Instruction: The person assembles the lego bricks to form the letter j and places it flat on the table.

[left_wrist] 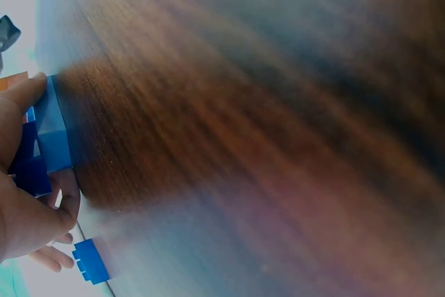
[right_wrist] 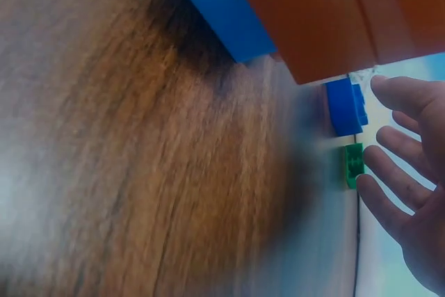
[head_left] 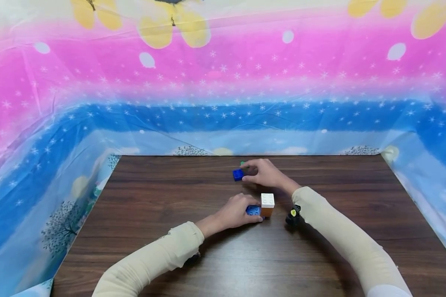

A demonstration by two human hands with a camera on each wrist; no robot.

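My left hand point(head_left: 235, 211) grips a blue toy brick point(head_left: 252, 210) on the table, thumb on the near side and fingers on the far side. An orange block point(head_left: 266, 212) topped by a white studded brick point(head_left: 267, 199) rises at its right end. In the left wrist view, a darker blue brick point(left_wrist: 29, 172) shows beside the lighter blue one under that hand. Farther back, my right hand point(head_left: 264, 173) reaches with fingers spread towards a separate dark blue brick point(head_left: 238, 175) and a small green brick point(head_left: 242, 164), partly hidden behind its fingers. Whether it touches either is unclear.
The dark brown wooden table point(head_left: 152, 185) ends at a patterned cloth wall point(head_left: 223, 117) along its back and sides. A black wrist device point(head_left: 292, 214) with a yellow spot hangs under the right sleeve, right of the white and orange stack.
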